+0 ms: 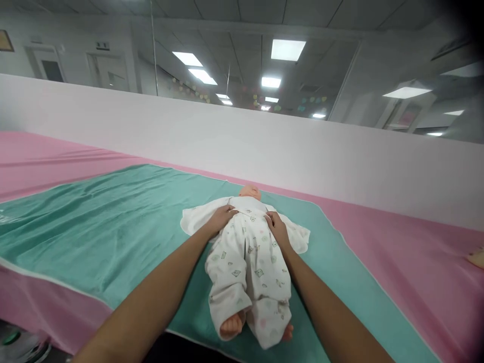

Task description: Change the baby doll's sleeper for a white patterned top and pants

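Observation:
A baby doll [249, 252] in a white printed sleepsuit lies on its back on a teal cloth [113, 227], head away from me and bare feet toward me. My left hand [221, 218] rests on the doll's chest at its left side, fingers curled on the fabric near the collar. My right hand [276, 225] lies on the other side of the chest, fingers pressed on the fabric. Both forearms reach in from the bottom of the view. The sleepsuit's sleeves spread out flat to either side.
The teal cloth covers a pink sheet [397, 242] on a wide table. A white partition wall [264, 146] runs along the far edge, with glass above it. A small skin-coloured object [477, 258] sits at the right edge.

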`<state>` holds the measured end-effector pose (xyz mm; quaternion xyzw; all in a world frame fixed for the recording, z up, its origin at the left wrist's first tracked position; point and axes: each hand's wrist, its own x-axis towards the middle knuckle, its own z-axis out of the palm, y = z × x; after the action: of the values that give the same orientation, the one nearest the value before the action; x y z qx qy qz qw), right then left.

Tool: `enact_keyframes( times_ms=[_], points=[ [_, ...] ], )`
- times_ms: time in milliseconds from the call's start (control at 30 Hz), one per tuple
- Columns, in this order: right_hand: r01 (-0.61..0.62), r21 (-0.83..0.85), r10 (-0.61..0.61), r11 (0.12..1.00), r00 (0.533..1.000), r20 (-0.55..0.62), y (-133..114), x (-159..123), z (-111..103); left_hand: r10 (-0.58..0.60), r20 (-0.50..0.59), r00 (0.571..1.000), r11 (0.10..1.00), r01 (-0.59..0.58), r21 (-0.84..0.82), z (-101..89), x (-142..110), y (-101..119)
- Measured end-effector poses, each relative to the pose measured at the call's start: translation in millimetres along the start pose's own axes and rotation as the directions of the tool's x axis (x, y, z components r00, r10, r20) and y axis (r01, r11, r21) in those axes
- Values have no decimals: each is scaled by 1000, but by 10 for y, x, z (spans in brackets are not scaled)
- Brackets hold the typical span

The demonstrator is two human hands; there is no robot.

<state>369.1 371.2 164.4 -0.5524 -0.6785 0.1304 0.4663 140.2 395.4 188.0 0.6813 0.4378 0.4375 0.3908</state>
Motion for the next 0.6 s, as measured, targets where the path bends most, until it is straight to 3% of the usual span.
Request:
enact_keyframes(
  times_ms=[100, 200, 300, 400, 500, 600],
  points=[
    [74, 46, -73, 996, 997, -13, -8, -34, -27, -63, 228, 972, 929, 141, -341, -57, -74, -37],
    [146, 121, -146, 982, 989, -8, -85, -30, -77, -89, 225, 970, 899, 175, -400, -92, -111, 53],
    [91, 215, -105, 972, 993, 54, -144, 3, -84, -62, 103, 993, 959, 88, -269, -65, -119, 186],
    [52, 213, -78, 976, 991, 113, -173, 40, -72, 4, 138, 990, 992, 13, -126, -26, -148, 274],
    [126, 125, -145, 984, 976, 160, -224, 75, -90, 49, 173, 984, 999, -48, -5, 6, -174, 273],
    [276, -33, -261, 960, 936, 238, -319, 128, -132, 139, 81, 987, 982, -148, 121, 58, -153, 205]
  ],
)
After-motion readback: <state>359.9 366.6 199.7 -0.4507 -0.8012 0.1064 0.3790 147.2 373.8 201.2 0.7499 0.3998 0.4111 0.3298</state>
